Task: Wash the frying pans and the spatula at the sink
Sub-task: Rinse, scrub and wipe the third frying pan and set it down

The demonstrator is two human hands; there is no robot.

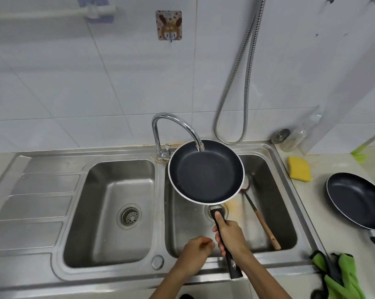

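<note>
Weight sat out at the far end: the frying pan (pixel 206 171) was stiff metal with a dark non-stick inside, probably fairly heavy and slick once wet. The long black handle was the sensible place to take it, close to the bowl for control. The right hand (pixel 230 236) was wrapped round that handle, thumb along the top, holding the pan above the right basin of the sink (pixel 117 275), under the spout of the tap (pixel 178 128). The left hand (pixel 198 248) hovered just beside the handle, slightly blurred, fingers loosely curled with nothing visible in it. The spatula (pixel 263 223) lay in the right basin and looked stiff and light, its blade hidden under the pan. A second pan (pixel 355 201) rested on the counter at right, its handle cut off by the frame edge. Whether water ran could not be told.
</note>
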